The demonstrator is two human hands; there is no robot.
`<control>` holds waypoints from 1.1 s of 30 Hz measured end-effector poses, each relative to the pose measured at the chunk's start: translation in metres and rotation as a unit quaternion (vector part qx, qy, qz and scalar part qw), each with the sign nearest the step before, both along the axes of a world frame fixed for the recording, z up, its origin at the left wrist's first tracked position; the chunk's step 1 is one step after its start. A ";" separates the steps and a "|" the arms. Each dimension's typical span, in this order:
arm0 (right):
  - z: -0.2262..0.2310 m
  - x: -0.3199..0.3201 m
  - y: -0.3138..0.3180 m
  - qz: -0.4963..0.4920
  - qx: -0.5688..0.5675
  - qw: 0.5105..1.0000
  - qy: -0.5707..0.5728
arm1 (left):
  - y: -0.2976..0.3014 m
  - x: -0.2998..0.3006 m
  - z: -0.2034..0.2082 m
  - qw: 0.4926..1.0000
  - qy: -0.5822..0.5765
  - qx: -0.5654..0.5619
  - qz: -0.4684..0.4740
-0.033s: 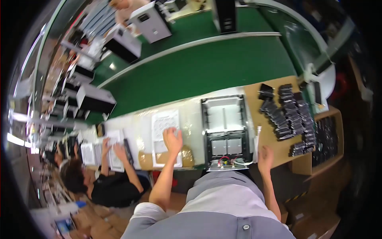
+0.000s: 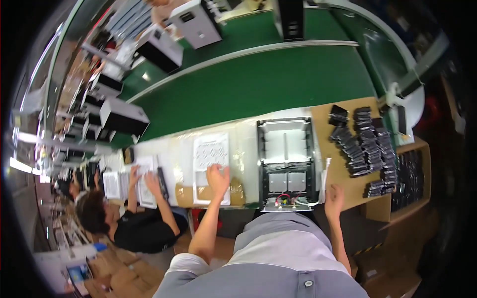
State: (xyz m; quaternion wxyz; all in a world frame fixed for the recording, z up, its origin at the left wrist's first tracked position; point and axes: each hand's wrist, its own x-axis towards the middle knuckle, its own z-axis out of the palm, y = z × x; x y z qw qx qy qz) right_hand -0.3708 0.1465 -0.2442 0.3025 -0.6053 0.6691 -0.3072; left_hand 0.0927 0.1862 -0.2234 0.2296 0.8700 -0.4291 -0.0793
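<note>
- While the open black-framed case with white interior [image 2: 286, 141] stays put, the left hand [image 2: 217, 180] has slipped slightly toward the near edge of the white perforated plastic panel [image 2: 210, 151], left of the case; no part looks newly fitted.
- Left hand: fingers half-curled over panel; contact cannot be told.
- Right hand [image 2: 335, 201]: loosely curled, right of the case, near a thin white strip [image 2: 326, 174]; grip cannot be told.
- Hidden: panel patch beneath left hand; right palm.
- Blurred: glossy black packets [image 2: 368, 144], right of the case.
</note>
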 end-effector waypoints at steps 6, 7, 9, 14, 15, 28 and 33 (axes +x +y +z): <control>0.018 0.000 -0.028 0.044 0.141 0.981 -0.124 | 0.061 -0.036 -0.049 0.992 0.010 0.024 0.125; 0.022 0.003 -0.037 0.049 0.143 0.981 -0.123 | 0.067 -0.033 -0.055 0.991 0.009 0.024 0.130; 0.039 0.002 -0.058 0.126 0.051 0.987 -0.082 | 0.065 -0.030 -0.063 0.994 -0.011 -0.003 0.112; 0.077 0.001 -0.081 0.135 0.039 0.986 -0.090 | 0.071 -0.024 -0.005 0.993 -0.063 -0.047 0.091; 0.081 0.000 -0.081 0.146 0.036 0.983 -0.103 | 0.070 -0.028 0.031 0.993 -0.037 -0.057 0.097; 0.230 0.037 -0.105 0.280 -0.188 0.922 -0.191 | 0.027 -0.094 0.345 0.942 -0.025 -0.060 -0.329; 0.201 0.000 -0.089 0.237 -0.124 0.910 -0.318 | -0.062 -0.102 0.366 0.854 -0.021 -0.031 -0.519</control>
